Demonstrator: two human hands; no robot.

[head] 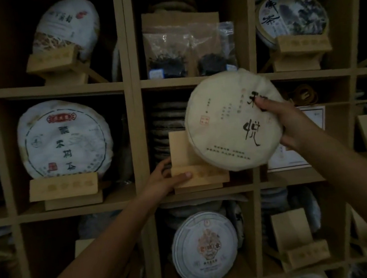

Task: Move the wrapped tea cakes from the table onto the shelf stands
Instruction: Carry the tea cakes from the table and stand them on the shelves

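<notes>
My right hand (pixel 287 121) grips a round tea cake (pixel 225 123) in cream paper with black calligraphy by its right edge, thumb on the front. The cake hangs tilted in front of the middle cubby, its lower left edge just above a bare wooden stand (pixel 193 163). My left hand (pixel 167 179) holds that stand at its left end, thumb pressed on the front lip. Behind the stand a stack of dark unwrapped cakes (pixel 166 127) fills the back of the cubby.
Wooden cubby shelving (pixel 132 87) fills the view. Wrapped cakes stand on stands at the left (pixel 63 137), upper left (pixel 66 30), upper right (pixel 290 15) and below (pixel 203 247). Bags of loose tea (pixel 188 50) sit above. An empty stand (pixel 298 245) is at lower right.
</notes>
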